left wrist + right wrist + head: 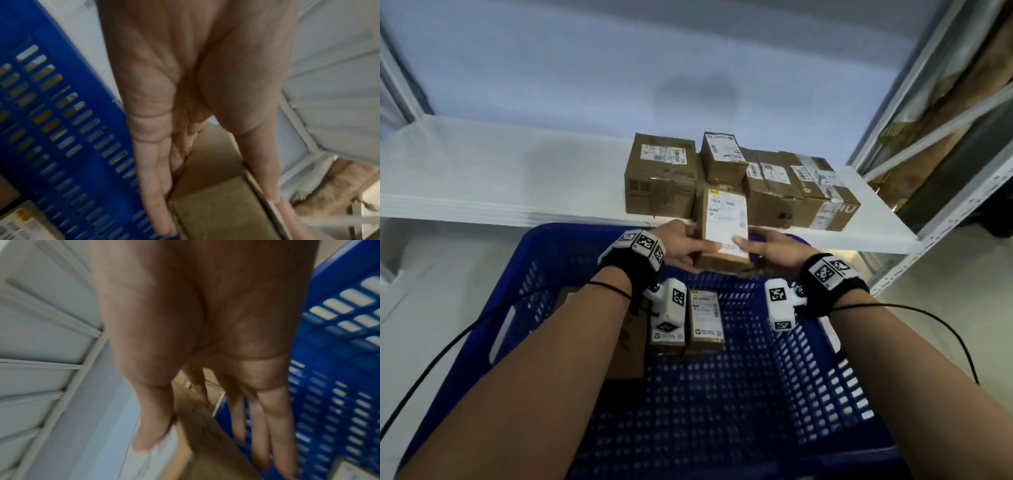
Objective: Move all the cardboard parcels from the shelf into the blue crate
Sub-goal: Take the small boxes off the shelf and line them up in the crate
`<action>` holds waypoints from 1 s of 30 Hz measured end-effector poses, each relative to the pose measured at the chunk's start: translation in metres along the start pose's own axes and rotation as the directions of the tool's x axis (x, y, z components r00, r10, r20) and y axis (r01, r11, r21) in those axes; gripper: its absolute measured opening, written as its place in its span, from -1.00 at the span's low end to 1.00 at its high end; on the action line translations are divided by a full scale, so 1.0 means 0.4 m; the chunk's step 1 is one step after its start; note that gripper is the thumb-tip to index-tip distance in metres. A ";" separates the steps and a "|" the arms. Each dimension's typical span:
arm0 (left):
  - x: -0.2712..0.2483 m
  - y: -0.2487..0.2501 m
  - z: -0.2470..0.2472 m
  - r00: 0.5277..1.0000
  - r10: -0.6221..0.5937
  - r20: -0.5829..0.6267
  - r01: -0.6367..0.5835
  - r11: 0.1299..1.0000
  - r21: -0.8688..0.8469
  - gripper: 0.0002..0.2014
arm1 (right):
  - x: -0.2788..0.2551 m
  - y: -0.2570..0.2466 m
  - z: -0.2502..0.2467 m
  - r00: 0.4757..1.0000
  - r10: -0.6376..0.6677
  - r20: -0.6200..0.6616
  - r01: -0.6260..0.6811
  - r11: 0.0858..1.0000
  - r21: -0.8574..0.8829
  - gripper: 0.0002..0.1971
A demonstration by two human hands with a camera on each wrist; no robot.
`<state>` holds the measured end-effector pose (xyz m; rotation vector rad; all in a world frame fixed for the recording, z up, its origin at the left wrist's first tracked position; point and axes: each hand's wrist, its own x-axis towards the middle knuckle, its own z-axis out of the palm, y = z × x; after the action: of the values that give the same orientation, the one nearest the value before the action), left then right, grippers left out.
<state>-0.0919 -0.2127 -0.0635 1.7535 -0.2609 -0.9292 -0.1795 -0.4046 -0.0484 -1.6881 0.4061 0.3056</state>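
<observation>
I have the small brown cardboard parcel with the white shipping label (724, 228) clasped between both hands, left hand (685, 245) and right hand (774, 248), thumbs on top and fingers underneath, just over the far rim of the blue slotted plastic crate (808, 359). It looks light and rigid, so I'd judge gripping the opposite side faces safest, since the glossy label may be slick; four more parcels (659, 178) wait on the white shelf (482, 171).

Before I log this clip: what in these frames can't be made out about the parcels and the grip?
- Label text on the held parcel: blurred, head view.
- Parcels in the blue crate: partly hidden by the left forearm and wrist camera; count uncertain.
- Left hand and right hand fingers under the parcel: hidden by it; wrist views motion-blurred.
- Shelf parcels: rear ones possibly hidden.
</observation>
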 end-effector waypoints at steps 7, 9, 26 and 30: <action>0.090 -0.104 0.061 0.996 -0.084 -0.025 0.088 0.919 0.384 -0.53 | 0.078 0.165 -0.046 0.980 0.190 0.054 -0.177 0.966 -0.190 -0.59; 0.107 -0.146 0.058 0.995 -0.068 -0.080 0.097 0.876 0.472 -0.62 | 0.101 0.227 -0.061 0.959 0.283 0.031 -0.266 0.929 -0.258 -0.53; 0.220 -0.361 -0.011 0.932 -0.261 -0.251 0.352 0.494 0.795 -0.48 | 0.323 0.642 -0.040 0.831 0.419 -0.366 -0.556 0.598 -0.577 -0.52; 0.229 -0.355 -0.016 0.938 -0.256 -0.233 0.335 0.493 0.803 -0.57 | 0.331 0.668 -0.001 0.831 0.427 -0.357 -0.556 0.618 -0.555 -0.54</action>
<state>-0.0629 -0.2058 -0.2301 2.8160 -0.3985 -1.0550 -0.1759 -0.4513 -0.3430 -2.2725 1.0191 0.7697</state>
